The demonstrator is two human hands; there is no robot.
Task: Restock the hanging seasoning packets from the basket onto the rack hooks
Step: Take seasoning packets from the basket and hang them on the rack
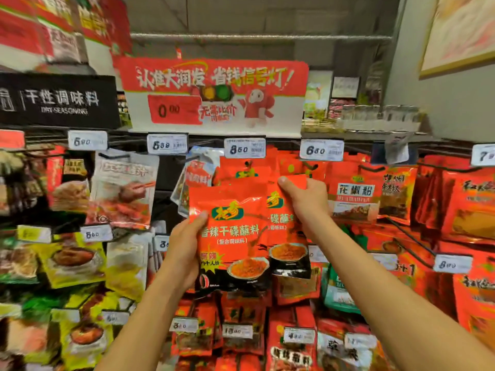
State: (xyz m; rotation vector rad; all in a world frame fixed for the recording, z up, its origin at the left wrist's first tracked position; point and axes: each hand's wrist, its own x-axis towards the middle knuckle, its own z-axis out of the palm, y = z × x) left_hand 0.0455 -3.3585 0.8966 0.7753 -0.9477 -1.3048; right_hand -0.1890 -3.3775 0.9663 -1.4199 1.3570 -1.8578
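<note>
Both arms raised in front of a rack of hanging seasoning packets. Left hand point(184, 247) curled round the left edge of a red packet point(233, 231), thumb pressed on its front near the green logo, fingers hidden behind. Right hand point(308, 199) pinching the top corner of a second red packet point(284, 236), thumb on the front, fingers wrapped behind it. Second packet tucked partly behind the first, both upright and held up just below the price tag point(244, 148) reading 8.50, in front of a row of matching red packets point(249, 170) hanging on a hook. To the right, a packet with a white label point(355, 194) under another price tag point(321, 149). Above, a red and white promotional sign point(214, 95); at upper left, a black aisle sign point(59, 101) marked DRY SEASONING. Basket out of sight.
</note>
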